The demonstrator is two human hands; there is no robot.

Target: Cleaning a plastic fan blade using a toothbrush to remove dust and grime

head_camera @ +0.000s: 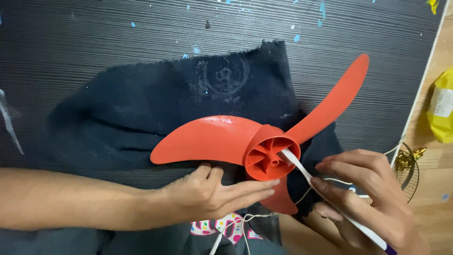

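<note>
Here, left hand (212, 191) flat with fingers pressed together, steadying red fan blade (264, 141) on dark cloth (141, 113); right hand (373, 198) pinching white toothbrush (302, 170), bristle end inside the hub; yellow bag (441, 106) well apart at right.

Dark cloth (141, 113), spread flat at centre on a ribbed black mat (71, 38) flecked with blue paint. Yellow bag (441, 108) at 3 o'clock on the wooden floor (432, 198). Wire guard (409, 174), partly hidden, at 4 o'clock. Patterned fabric (222, 226) at 6 o'clock.
</note>
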